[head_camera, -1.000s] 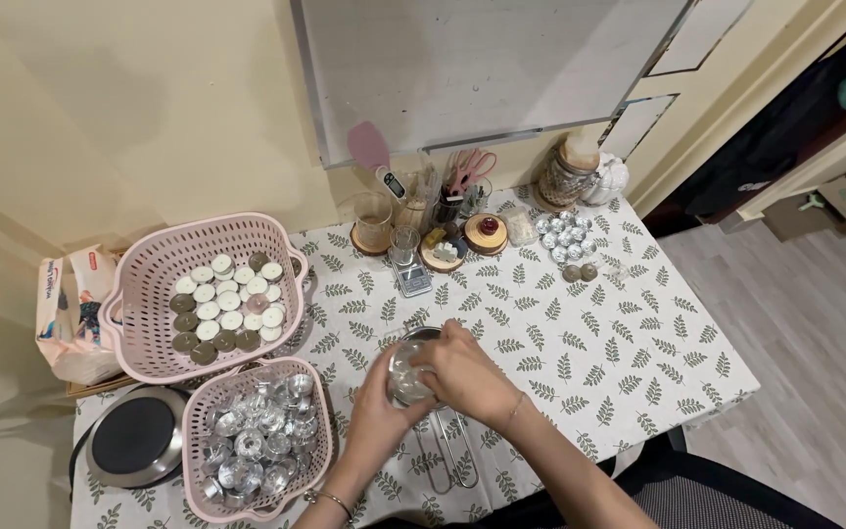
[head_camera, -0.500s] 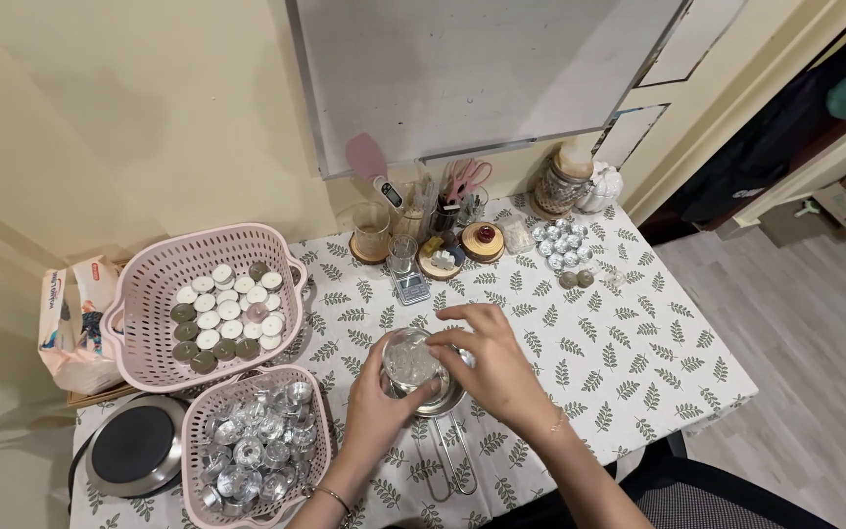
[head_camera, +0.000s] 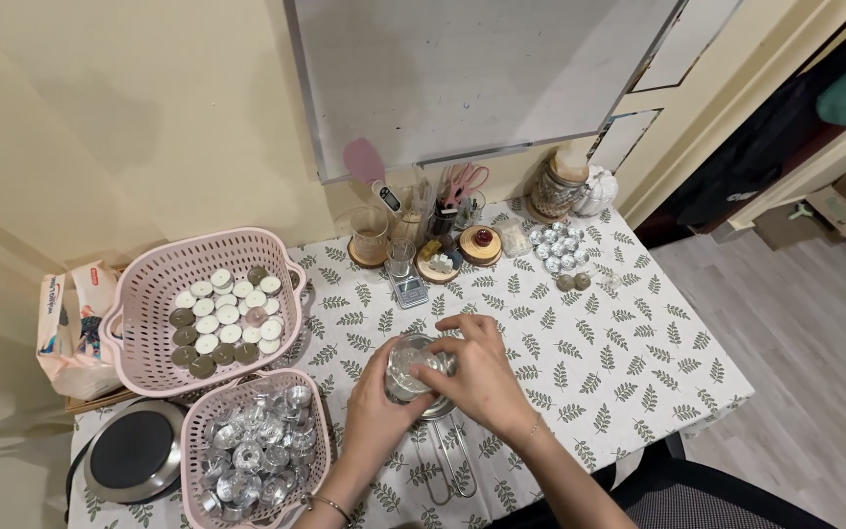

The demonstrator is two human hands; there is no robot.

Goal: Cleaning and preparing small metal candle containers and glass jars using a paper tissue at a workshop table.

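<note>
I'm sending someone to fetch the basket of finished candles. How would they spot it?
On the leaf-print table, look to the left edge. Two pink baskets sit there; take the far basket, nearer the wall. It holds white and brownish tealights in rows, whereas the near basket holds shiny empty metal cups.

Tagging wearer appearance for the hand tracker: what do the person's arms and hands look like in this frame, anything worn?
Both forearms are bare, with no sleeves or gloves in view. The left hand has a thin beaded bracelet at the wrist. The right hand has a fine chain bracelet at its wrist. No rings or watch can be made out, and nail detail is too small to tell.
</note>
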